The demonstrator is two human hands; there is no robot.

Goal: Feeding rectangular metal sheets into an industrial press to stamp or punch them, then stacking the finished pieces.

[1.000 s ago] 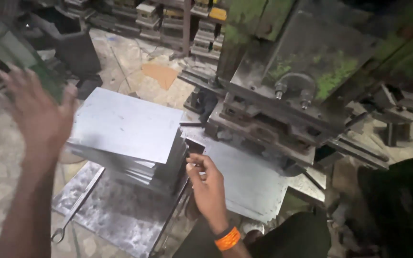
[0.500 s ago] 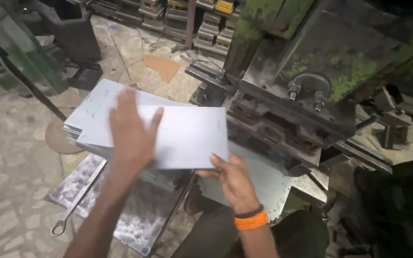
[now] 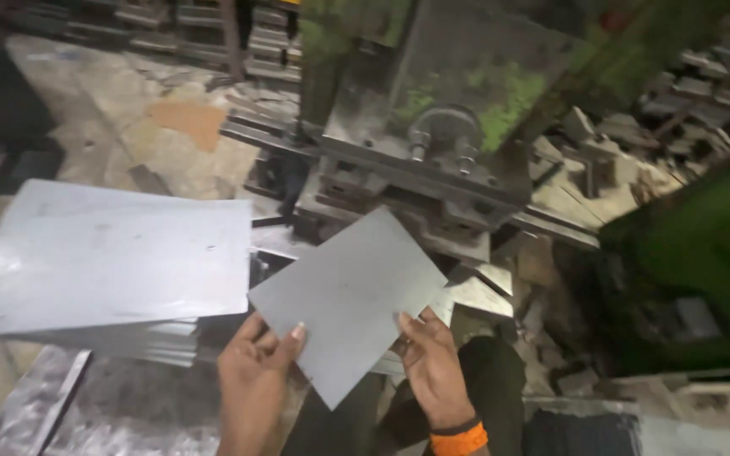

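Both hands, left [image 3: 255, 371] and right [image 3: 434, 365], pinching sheet [image 3: 350, 300] by near edges, kept flat toward press [image 3: 416, 169]; stack [image 3: 111, 270] left.

The scene is dim, with soft light falling from above onto the metal sheet [image 3: 348, 300], which shows a dull grey sheen without hard glare. The stack of sheets [image 3: 120, 270] left of it glows paler. Right of the sheet, green surfaces smear with motion blur; far corners sink into shadow.
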